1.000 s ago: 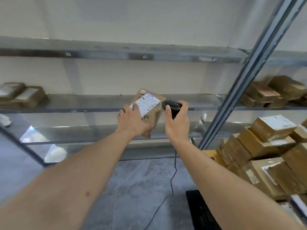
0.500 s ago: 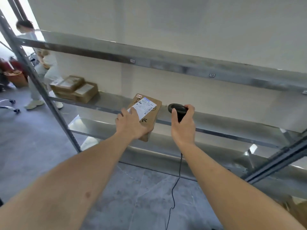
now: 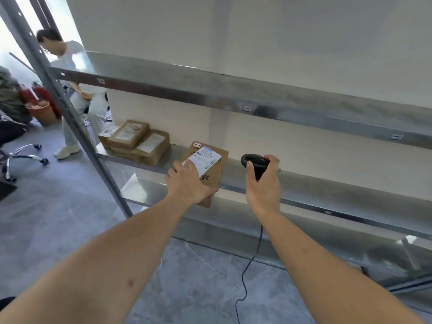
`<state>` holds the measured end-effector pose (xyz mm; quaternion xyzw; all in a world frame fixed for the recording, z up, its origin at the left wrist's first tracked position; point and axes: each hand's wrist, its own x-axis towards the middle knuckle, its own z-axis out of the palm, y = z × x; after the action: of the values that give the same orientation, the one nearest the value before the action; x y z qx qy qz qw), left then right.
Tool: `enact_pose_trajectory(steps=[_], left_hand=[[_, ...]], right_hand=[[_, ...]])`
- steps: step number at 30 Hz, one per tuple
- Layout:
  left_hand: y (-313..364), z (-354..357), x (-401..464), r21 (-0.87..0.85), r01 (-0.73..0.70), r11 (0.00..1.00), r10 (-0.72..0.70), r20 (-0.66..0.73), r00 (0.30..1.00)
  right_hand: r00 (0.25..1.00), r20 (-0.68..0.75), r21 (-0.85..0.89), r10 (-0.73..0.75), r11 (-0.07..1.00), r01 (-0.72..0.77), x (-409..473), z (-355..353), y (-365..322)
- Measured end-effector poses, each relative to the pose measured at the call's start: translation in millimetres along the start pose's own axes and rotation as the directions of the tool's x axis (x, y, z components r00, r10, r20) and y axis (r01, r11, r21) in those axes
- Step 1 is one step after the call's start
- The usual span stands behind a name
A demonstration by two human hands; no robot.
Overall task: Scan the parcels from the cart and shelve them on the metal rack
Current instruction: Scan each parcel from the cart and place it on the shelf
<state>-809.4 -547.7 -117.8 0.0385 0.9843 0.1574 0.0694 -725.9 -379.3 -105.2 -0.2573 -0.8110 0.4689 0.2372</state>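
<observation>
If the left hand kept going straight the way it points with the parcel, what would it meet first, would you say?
Probably the bare middle shelf of the rack: the left hand carries the parcel toward it, right of the stacked parcels. Depth is unclear.

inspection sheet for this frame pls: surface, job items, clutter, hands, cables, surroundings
Surface: metal rack, middle shelf mostly bare on the right.
Job's things: parcel, label facing up, held at the middle shelf's front edge; stacked parcels lie at the shelf's left end.
Clutter: nothing seen on the shelves.
Grippers: left hand grips the parcel; right hand grips the black scanner.
Cables: scanner cable hangs from the right hand down to the floor.
Surroundings: another person, an office chair base and an orange pot beyond the rack's left post.
</observation>
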Motion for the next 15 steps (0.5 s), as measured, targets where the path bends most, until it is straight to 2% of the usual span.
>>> enact_pose_trajectory(steps=[15], left_hand=[[-58, 18, 175, 0.032, 0.131, 0.991, -0.133, 0.068, 0.989]], right_hand=[[0.97, 0.244, -0.055, 0.017, 0.998, -0.004, 127, 189, 7]])
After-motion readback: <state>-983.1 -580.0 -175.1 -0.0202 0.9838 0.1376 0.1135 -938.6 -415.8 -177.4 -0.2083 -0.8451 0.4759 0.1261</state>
